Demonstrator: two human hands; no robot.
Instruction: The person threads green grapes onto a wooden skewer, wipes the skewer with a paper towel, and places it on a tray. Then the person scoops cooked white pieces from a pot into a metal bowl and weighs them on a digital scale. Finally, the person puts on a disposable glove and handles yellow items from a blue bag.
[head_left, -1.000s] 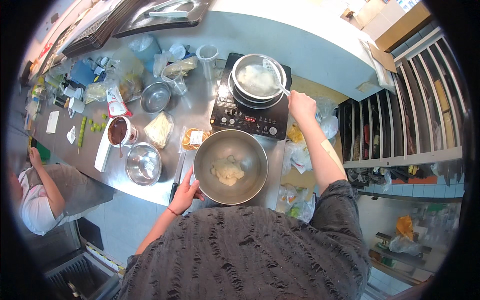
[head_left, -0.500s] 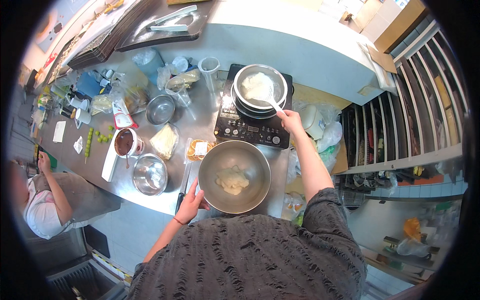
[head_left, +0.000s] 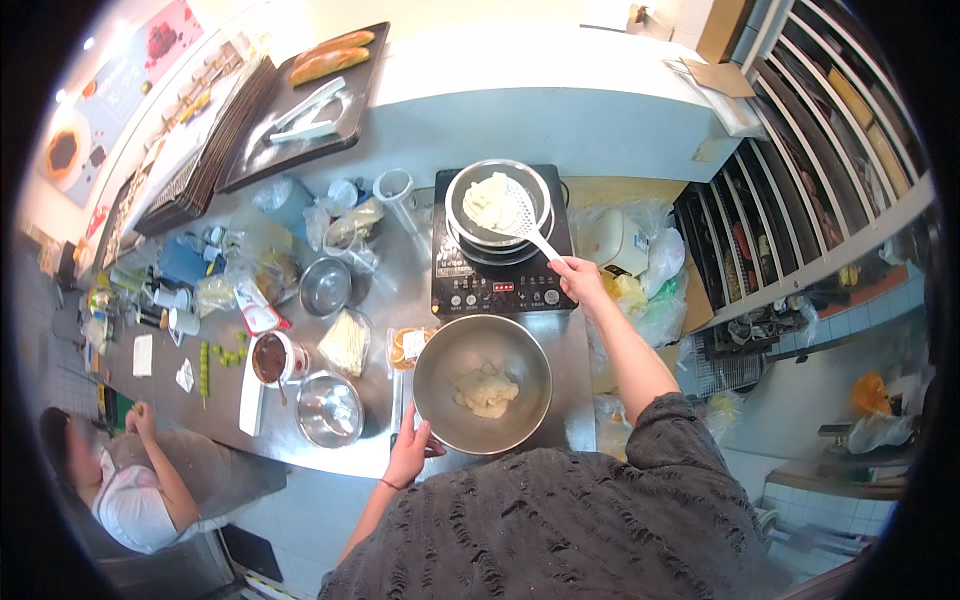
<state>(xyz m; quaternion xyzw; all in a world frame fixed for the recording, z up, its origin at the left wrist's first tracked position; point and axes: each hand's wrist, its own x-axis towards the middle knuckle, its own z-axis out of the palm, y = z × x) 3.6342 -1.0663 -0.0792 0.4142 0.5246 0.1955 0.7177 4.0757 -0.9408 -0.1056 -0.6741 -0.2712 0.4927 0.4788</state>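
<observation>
My right hand [head_left: 582,280] is closed round the handle of a white slotted spoon [head_left: 540,240]. Its perforated head dips into a steel bowl [head_left: 456,215], beside a pale, soft dough-like lump [head_left: 490,203]. That bowl sits over a dark-rimmed pot on a black induction cooker [head_left: 450,290]. Nearer to me stands a large steel mixing bowl [head_left: 530,350] with more of a pale, lumpy mass [head_left: 486,392] inside. My left hand [head_left: 412,452] holds the mixing bowl at its lower left side, fingers partly tucked beneath the wall.
Left of the mixing bowl are a packet of orange-topped food [head_left: 408,347], a smaller steel bowl [head_left: 330,410] and a tub of brown spread [head_left: 278,358]. A person [head_left: 150,480] stands at the far left. A tray [head_left: 360,90] holds tongs and bread; racks [head_left: 800,180] line the right.
The view has shifted, so the counter sits lower and more of the tray shows. The slotted spoon's head now shows beside the lump in the pan-top bowl. Both hands keep their holds.
</observation>
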